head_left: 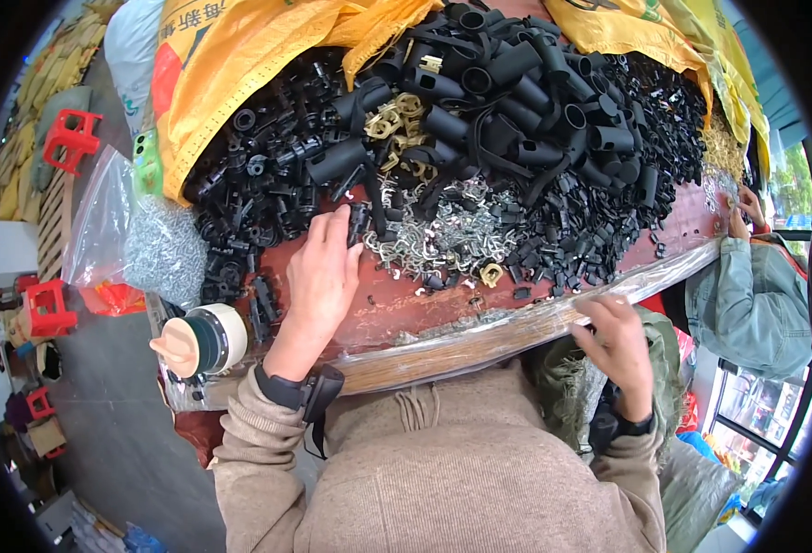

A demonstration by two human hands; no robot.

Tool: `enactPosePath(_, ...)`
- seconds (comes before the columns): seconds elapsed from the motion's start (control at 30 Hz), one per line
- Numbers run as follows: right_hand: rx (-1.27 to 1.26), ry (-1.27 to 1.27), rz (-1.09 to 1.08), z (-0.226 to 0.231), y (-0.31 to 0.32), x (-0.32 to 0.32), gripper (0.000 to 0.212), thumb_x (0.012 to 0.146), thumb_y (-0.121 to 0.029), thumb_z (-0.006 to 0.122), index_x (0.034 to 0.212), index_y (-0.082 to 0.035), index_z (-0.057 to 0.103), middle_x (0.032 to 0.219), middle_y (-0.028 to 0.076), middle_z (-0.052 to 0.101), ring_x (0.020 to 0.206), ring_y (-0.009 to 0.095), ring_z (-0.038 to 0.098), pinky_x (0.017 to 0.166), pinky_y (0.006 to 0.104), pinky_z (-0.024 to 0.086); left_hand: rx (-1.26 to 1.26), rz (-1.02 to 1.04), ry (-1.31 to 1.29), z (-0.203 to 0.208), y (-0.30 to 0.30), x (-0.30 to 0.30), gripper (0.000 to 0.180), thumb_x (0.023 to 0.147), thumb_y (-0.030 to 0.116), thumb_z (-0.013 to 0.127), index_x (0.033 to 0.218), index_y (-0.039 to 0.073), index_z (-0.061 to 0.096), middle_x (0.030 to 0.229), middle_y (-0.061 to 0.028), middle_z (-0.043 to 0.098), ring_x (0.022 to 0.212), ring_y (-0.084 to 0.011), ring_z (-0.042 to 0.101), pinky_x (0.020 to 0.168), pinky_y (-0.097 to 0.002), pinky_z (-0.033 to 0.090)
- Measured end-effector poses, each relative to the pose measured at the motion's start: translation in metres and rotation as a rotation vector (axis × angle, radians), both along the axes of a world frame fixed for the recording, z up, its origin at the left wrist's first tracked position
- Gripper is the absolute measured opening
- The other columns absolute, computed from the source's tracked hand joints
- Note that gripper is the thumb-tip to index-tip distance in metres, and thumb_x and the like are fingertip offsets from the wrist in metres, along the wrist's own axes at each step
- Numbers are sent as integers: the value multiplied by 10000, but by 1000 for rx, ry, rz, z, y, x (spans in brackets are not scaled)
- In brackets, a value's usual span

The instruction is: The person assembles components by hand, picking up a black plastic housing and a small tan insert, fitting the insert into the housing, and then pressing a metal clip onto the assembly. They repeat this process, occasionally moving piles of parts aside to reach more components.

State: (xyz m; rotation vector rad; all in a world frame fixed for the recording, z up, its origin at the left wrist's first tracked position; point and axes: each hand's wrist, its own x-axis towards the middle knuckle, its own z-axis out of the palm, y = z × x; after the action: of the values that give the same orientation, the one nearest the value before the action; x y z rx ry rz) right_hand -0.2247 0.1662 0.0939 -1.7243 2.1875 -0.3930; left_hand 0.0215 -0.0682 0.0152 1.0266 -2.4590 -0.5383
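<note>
My left hand (321,276) lies on the reddish table (397,309), its fingertips touching small black plastic parts (268,184) at the edge of a big heap. Beside it lies a spread of small silver metal clips (452,230), with black plastic tubes (525,101) and some brass pieces (397,115) piled behind. My right hand (619,346) rests at the table's plastic-wrapped front edge (516,327), fingers curled; whether it holds anything is hidden.
Yellow woven sacks (231,55) lie behind the heap. A clear bag of small metal bits (148,244) and a drinking bottle (205,339) sit at the left. Red stools (70,138) stand on the floor. Another person in a denim sleeve (747,295) works at the right.
</note>
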Motion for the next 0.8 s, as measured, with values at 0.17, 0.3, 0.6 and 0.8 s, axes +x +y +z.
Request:
enactPosePath(0.17,-49,-52,378,-10,-66,38,276,686,-137,631,938,-47,560,834,86,554,765,254,533,681,344,391,186,8,9,2,1,5,433,742,65,559,1148,2,424,986,-130,511,728,-268,583,597,-317,478)
enactPosePath(0.3,-55,-113,527,-27,-98,56,239,702,-136,615,920,-54,561,801,71,543,742,240,526,670,336,388,708,59,339,8,8,14,430,772,92,566,1166,6,419,980,-94,529,709,-188,594,551,-247,466)
enactPosePath(0.6,-164,-96,673,-51,-167,89,164,693,-94,568,849,-50,546,736,66,497,699,239,502,656,327,386,1612,-6,1028,8,36,57,369,816,88,538,1165,30,434,1036,-62,534,749,-153,593,571,-196,461)
enactPosePath(0.8,-290,79,656,-74,-201,113,109,642,-79,533,743,-53,499,747,74,477,705,243,514,647,332,410,1831,36,1094,1,47,62,280,825,86,531,1092,11,489,1013,-61,550,758,-141,587,581,-200,458)
